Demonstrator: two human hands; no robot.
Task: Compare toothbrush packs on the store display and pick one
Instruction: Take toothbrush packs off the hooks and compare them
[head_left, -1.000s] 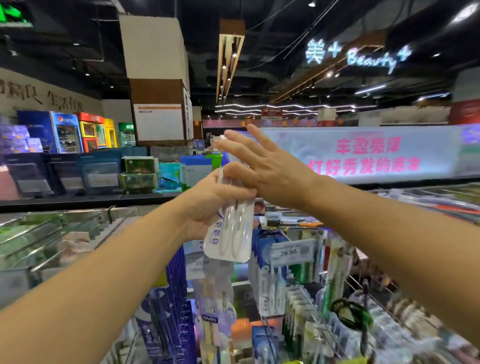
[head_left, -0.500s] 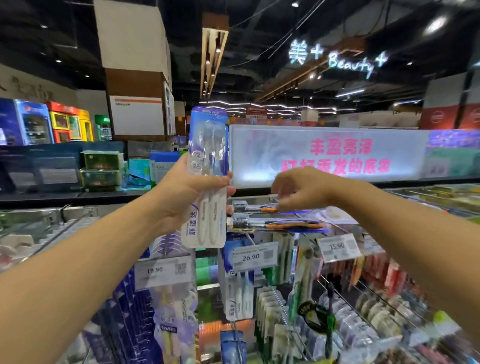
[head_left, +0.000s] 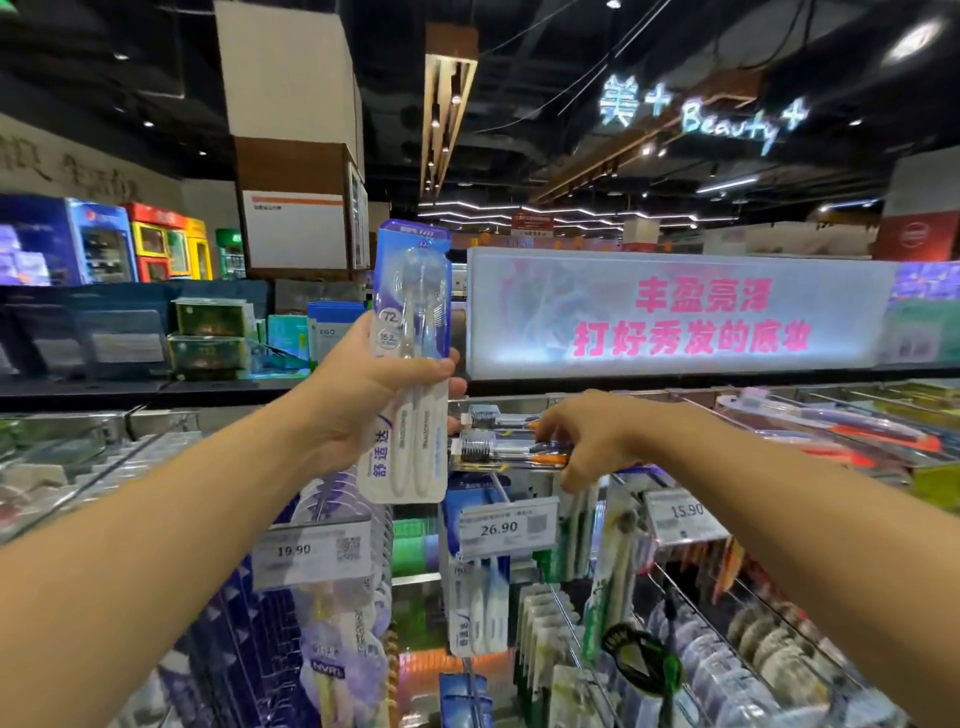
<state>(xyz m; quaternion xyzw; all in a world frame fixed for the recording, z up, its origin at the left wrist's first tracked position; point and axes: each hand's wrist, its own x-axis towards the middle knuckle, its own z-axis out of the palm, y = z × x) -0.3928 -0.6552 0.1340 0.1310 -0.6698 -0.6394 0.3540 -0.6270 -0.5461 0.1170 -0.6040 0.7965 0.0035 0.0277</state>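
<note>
The white-and-purple toothbrush pack (head_left: 408, 374) is held upright in front of the display, two pale brushes side by side under a clear blister, heads up. The left hand (head_left: 363, 400) is closed around its middle, thumb across the front and fingers behind. It looks light and fairly stiff, card backing with a thin plastic shell that would dent under a hard squeeze and slip a little against dry skin, so the waist of the pack, where the hand has it, seems the sensible place to hold.

Just to its right, a second pack (head_left: 506, 441) lies sideways at the top of the rack, dark bristles toward the held pack and orange-and-blue handles running right; I count two brushes in it. The right hand (head_left: 587, 441) is on the handle end, fingers curled over it, though from here I cannot tell whether they have actually closed on it or only rest there.

Below, three price tags show: 19.90 (head_left: 311, 552), 26.90 (head_left: 506, 527) and 15.90 (head_left: 683, 514). Under the middle one hangs another white twin pack (head_left: 478, 608), much like the one in hand. Rows of further packs crowd the hooks to both sides, too many and too blurred to count, and a lit pink-lettered sign (head_left: 685, 317) sits behind the rack
</note>
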